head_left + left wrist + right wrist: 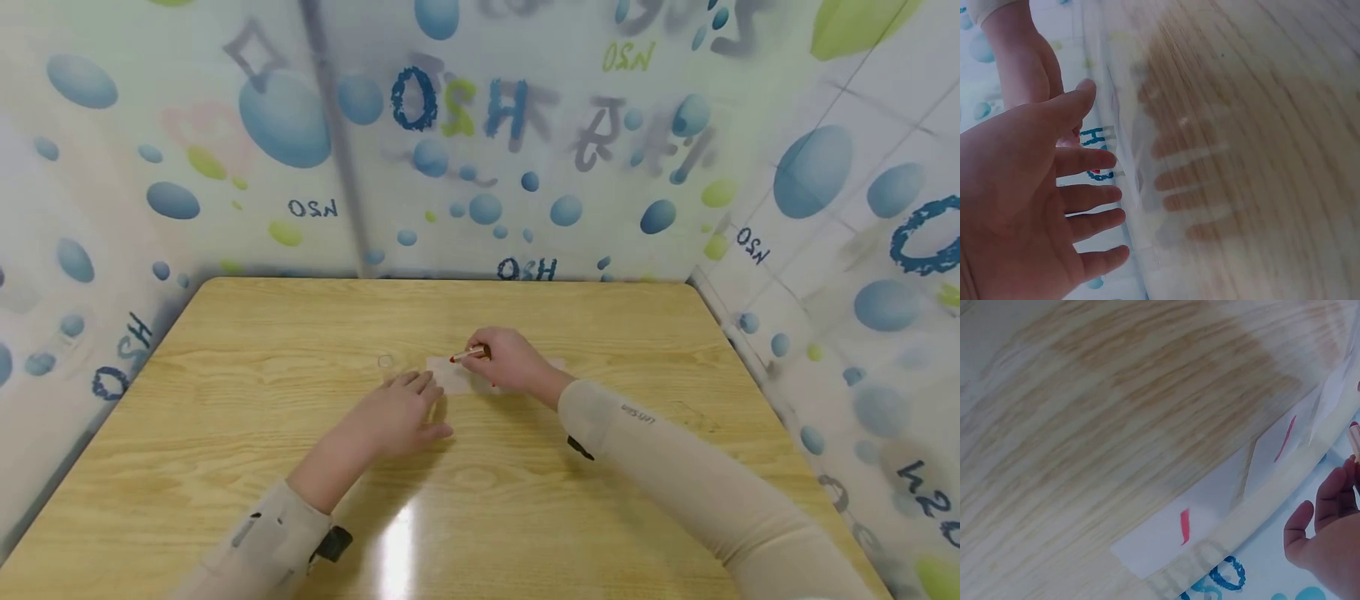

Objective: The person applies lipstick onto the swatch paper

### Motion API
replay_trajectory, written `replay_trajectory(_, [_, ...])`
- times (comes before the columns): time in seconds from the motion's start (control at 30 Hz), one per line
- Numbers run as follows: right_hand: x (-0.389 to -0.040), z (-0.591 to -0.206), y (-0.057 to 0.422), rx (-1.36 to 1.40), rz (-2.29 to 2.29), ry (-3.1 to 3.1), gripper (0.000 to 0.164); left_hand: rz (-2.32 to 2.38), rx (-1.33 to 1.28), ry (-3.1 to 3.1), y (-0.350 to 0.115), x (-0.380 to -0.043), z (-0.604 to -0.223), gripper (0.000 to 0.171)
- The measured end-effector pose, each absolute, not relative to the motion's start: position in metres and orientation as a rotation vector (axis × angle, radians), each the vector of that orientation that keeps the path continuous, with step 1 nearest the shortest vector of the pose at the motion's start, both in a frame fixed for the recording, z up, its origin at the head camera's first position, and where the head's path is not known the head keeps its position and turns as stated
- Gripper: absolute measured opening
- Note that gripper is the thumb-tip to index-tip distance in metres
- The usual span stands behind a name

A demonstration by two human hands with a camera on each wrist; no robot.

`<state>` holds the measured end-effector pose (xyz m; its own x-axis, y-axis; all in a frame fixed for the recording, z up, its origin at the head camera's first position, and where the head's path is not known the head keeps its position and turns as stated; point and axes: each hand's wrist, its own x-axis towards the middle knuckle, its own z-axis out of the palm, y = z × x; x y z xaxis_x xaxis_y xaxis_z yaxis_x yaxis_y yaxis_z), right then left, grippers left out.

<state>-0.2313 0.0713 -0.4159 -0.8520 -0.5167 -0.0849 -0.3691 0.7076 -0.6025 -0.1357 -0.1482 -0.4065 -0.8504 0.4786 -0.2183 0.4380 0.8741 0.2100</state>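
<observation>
My right hand [510, 354] pinches a red marker [471, 353], its pale barrel slanting left with the red tip over the white paper slips [448, 377]. In the right wrist view, one slip [1219, 497] carries a short red stroke [1185, 526], and the slip beside it [1272, 447] bears another. Part of the row is hidden under the right hand in the head view. My left hand [405, 414] lies palm down with fingers extended, fingertips at the left end of the slips. Its fingers [1094, 199] are spread and hold nothing.
A small clear round thing [385, 361] lies on the wood-grain table [472, 500], just beyond the left fingertips. Walls patterned with blue drops [285, 121] stand behind and on both sides of the table. Light glares off the tabletop near the front.
</observation>
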Motion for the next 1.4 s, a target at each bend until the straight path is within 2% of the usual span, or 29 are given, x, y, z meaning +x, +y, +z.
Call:
replay_trajectory(0.5, [-0.233, -0.426, 0.056, -0.726, -0.774, 2.719, 0.023, 0.334, 0.511, 2.702, -0.137, -0.123, -0.412, 0.091])
replay_trajectory(0.8, [-0.233, -0.430, 0.055, -0.695, -0.742, 2.744, 0.024, 0.337, 0.397, 2.648, -0.130, -0.119, -0.418, 0.091])
replay_trajectory(1.4, [-0.239, -0.433, 0.053, -0.641, -0.747, 2.753, 0.024, 0.357, 0.375, 2.670, -0.131, -0.118, -0.419, 0.087])
